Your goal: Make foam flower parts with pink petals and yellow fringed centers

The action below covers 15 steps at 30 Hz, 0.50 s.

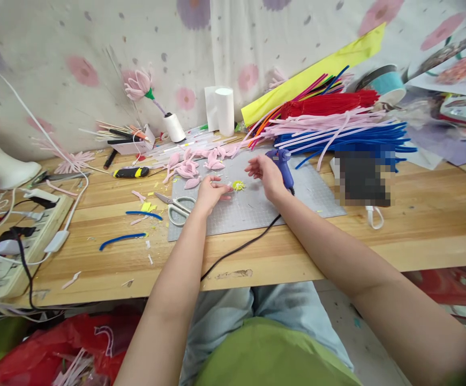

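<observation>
My left hand is over the grey cutting mat, its fingertips pinching the edge of a small yellow flower centre with white thread-like stamens. To the right of it is my right hand, fingers loosely curved and apart, with nothing in them. Just behind that hand lies a blue-purple glue gun, its black cord running toward the table's front edge. Pink fuzzy petals lie at the back of the mat. Scissors with pale handles rest by my left forearm.
A utility knife, blue pipe-cleaner pieces and scraps lie left. Bundled pipe cleaners are piled at the back right, near a blurred dark object. A pink flower stands in a white spool. A power strip sits far left.
</observation>
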Tool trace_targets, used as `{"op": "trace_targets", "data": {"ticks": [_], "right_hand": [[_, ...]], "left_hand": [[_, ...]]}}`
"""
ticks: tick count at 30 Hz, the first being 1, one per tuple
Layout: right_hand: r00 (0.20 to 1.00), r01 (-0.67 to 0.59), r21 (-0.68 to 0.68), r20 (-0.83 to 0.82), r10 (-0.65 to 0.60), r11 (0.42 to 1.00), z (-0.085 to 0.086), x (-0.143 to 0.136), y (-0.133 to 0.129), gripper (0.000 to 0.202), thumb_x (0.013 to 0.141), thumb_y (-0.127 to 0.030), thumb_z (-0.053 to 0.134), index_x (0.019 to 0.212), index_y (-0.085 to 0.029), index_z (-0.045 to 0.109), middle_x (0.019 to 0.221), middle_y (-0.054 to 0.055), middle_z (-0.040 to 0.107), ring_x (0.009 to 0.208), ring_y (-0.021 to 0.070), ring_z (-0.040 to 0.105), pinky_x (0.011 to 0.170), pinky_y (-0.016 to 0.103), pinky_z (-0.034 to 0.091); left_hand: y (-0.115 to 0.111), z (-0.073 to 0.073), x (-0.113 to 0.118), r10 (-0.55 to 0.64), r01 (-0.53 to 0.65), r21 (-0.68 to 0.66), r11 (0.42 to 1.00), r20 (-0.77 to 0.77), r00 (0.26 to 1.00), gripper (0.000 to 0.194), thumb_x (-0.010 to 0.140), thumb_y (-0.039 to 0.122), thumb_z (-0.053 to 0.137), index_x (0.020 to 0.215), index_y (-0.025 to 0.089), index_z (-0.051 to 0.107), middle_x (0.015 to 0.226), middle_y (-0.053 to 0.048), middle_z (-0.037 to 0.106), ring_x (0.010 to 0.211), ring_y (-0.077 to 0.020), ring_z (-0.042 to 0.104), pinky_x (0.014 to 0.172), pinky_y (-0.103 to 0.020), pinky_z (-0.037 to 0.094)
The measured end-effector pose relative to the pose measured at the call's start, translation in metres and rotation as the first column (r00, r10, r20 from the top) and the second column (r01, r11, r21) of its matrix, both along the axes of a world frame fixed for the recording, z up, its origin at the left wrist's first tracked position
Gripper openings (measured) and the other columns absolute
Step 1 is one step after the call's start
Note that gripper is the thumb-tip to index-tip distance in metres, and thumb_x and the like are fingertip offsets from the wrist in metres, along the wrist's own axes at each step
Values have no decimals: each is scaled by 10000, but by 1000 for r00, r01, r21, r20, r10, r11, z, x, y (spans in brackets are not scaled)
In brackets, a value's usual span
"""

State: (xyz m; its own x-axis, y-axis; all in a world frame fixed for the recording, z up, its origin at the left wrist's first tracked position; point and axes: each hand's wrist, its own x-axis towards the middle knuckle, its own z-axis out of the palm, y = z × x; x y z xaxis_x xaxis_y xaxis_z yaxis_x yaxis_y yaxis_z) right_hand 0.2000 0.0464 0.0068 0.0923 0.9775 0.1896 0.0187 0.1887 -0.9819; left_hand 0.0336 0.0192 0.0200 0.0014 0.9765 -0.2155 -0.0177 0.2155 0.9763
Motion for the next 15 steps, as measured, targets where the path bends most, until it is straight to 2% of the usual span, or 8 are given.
{"op": "trace_targets", "data": {"ticks": [3,7,10,15], "right_hand": [[989,-78,54,131,70,996,-6,-6,-4,395,731,-592,572,804,-208,514,755,20,634,684,143,580,645,291,456],[962,-186,101,219,160,977,-5,-14,-12,399,829,-589,441,935,-208,496,850,35,643,771,152,620,666,292,477],[957,-220,32,202,209,975,-3,-13,-15,436,862,-609,358,1050,-224,441,971,52,630,692,139,645,532,254,474],[954,-216,-3,214,212,976,-2,-6,-18,462,873,-624,314,1078,-227,433,1036,67,617,553,116,634,373,206,396]], "left_hand": [[-1,0,1,-24,24,0,1000,3,1000,405,661,83,696,919,175,397,685,-8,643,690,-171,676,601,-301,562],[1,1,-2,9,-9,12,1000,55,998,438,635,124,740,915,172,405,699,-5,639,712,-185,686,629,-317,563],[3,2,-7,70,-72,7,997,111,991,436,635,136,749,893,174,400,690,14,624,738,-180,690,653,-312,566],[3,3,-6,103,-102,-13,995,166,981,418,649,109,731,893,174,398,705,17,616,771,-187,694,702,-335,567]]}}
